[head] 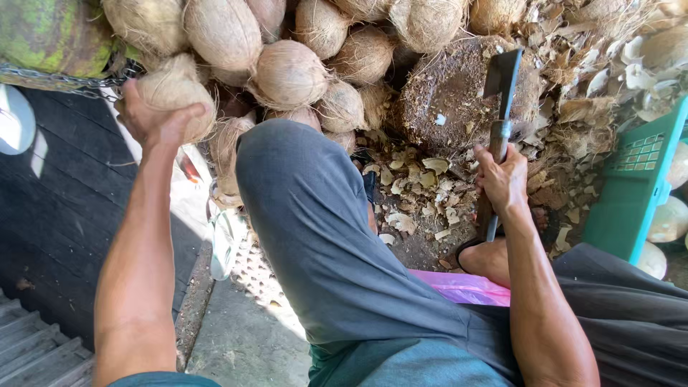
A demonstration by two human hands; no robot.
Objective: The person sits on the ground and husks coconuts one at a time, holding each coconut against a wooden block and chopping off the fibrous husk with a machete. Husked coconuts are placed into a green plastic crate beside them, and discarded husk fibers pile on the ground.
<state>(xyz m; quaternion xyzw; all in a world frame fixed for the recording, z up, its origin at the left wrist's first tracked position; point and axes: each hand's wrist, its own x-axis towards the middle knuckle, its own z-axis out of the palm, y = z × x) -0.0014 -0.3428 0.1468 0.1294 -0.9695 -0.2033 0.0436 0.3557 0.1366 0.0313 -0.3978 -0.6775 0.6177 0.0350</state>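
My left hand [152,119] grips a husked brown coconut [175,93] at the left edge of a pile of coconuts [287,72] in the head view. My right hand [502,179] is closed around the wooden handle of a cleaver [500,79]. Its dark blade points up and rests against a worn wooden chopping stump [448,89]. My grey-trousered knee [301,186] rises between the two arms.
Shell chips and husk scraps [416,193] litter the ground around the stump. A green plastic crate [631,186] with peeled white coconuts stands at the right. A pink plastic bag [466,287] lies under my leg. Dark planks [57,208] lie at left.
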